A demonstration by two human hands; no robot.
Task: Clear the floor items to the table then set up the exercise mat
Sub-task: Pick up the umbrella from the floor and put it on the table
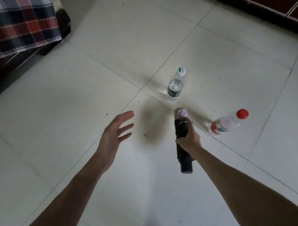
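1. The right hand (189, 137) is wrapped tight around a folded black umbrella (183, 145), its pale lilac handle end pointing away toward the far side, the long axis running near-to-far.
2. The left hand (114, 133) hangs free, fingers spread and grip empty, palm turned toward the centre of the floor (72, 105).
3. Two bottles wait on the tiles: a clear water bottle (175, 87) with a green-marked cap stands upright just beyond the umbrella tip, and a red-capped bottle (227, 123) stands to the right of the loaded hand.
4. The key relation: the clear bottle lies ahead and right of the empty left hand, across a dark shadow patch; the red-capped one sits nearer the occupied right.
5. Judgement: the free left hand is the only one able to take a bottle, likely the upright clear one.
6. No worktop or mat is in view.
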